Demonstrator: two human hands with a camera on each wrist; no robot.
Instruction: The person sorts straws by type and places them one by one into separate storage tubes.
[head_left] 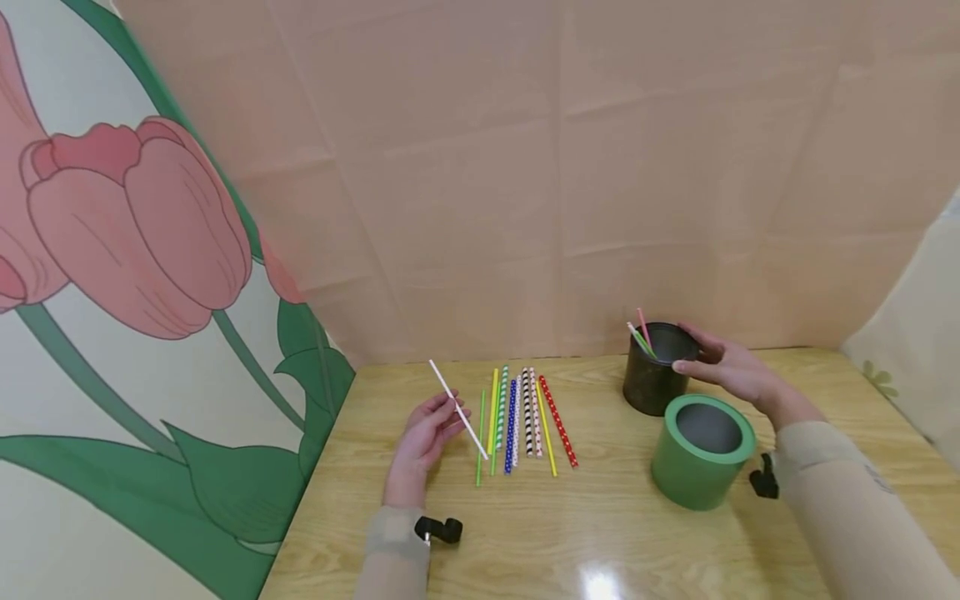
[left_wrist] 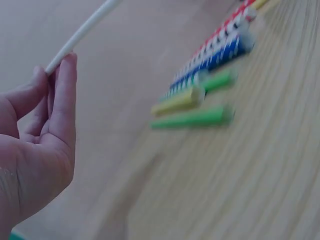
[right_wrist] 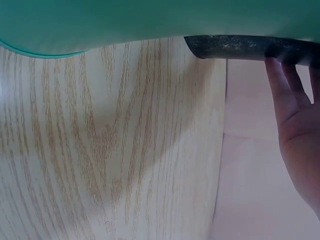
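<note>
My left hand (head_left: 425,437) pinches a white straw (head_left: 459,410) between thumb and fingertips. The straw slants above the table, as the left wrist view also shows. Just right of this hand lies a row of several straws, among them a plain green straw (head_left: 481,439), a blue dotted straw (head_left: 512,427) and a red dotted straw (head_left: 558,421). With thumb and fingers around its upper right side, my right hand (head_left: 731,371) grips a black cup (head_left: 647,386). White, green and pink straws (head_left: 643,327) lean inside that cup.
A green cup (head_left: 696,467) stands in front of the black one, close to the right wrist. Behind the wooden table (head_left: 562,533) hangs a pinkish cloth (head_left: 487,183). A tulip-printed panel (head_left: 135,233) borders the left side.
</note>
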